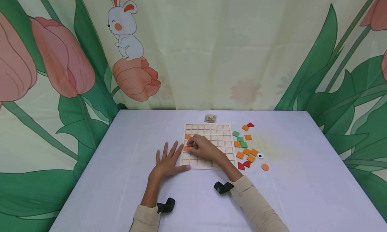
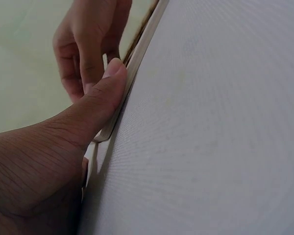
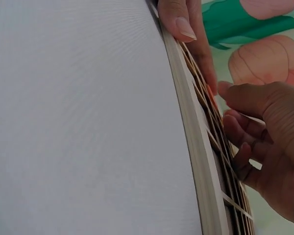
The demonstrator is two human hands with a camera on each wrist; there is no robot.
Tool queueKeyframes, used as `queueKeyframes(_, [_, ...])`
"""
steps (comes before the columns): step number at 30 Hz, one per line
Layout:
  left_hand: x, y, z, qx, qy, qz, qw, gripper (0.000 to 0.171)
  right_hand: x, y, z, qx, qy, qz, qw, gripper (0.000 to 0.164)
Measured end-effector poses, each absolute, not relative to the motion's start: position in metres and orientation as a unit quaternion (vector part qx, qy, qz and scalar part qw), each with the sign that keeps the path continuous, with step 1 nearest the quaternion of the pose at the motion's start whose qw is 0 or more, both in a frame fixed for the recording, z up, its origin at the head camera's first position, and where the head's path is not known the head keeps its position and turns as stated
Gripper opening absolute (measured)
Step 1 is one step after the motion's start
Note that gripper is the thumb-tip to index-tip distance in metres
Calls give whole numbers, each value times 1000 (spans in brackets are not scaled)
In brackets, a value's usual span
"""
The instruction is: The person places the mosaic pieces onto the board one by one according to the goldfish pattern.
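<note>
A pale wooden grid board (image 1: 222, 132) lies on the table, split into square cells. My left hand (image 1: 168, 165) is spread flat beside its left edge. In the left wrist view the left thumb (image 2: 100, 95) rests on the board's near corner. My right hand (image 1: 205, 148) reaches over the board with bent fingers. Its thumb and fingertips pinch at an orange disc (image 1: 186, 148) in the left column, partly covered by the fingers. Another orange disc (image 1: 187, 136) sits farther up that column. The right wrist view shows the right fingertips (image 3: 226, 89) close to an orange edge.
Right of the board lie loose orange squares (image 1: 248, 137), green squares (image 1: 240, 139), red rounded pieces (image 1: 247, 164), a white disc with a dark centre (image 1: 260, 155) and an orange disc (image 1: 265, 167). A small patterned card (image 1: 210, 118) lies behind the board. A printed curtain (image 1: 199, 57) hangs behind the table.
</note>
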State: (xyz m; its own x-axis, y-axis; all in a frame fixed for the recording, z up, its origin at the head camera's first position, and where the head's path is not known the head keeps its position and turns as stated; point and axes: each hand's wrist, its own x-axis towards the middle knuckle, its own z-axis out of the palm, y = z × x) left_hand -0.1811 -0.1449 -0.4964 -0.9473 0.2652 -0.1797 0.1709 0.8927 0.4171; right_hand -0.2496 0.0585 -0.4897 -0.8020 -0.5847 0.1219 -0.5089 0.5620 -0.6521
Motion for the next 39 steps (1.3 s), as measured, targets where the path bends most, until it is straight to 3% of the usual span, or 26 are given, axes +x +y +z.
queueKeyframes(8, [-185, -142, -498, 105, 969, 196, 112, 98, -245, 76, -476, -296, 879, -372, 48, 18])
queueKeyframes(19, [-191, -139, -496, 105, 969, 193, 110, 100, -228, 118, -458, -287, 892, -349, -1, 15])
queueKeyframes(39, [-180, -141, -494, 98, 965, 213, 117, 98, -183, 212, -456, -168, 929, -329, -10, 17])
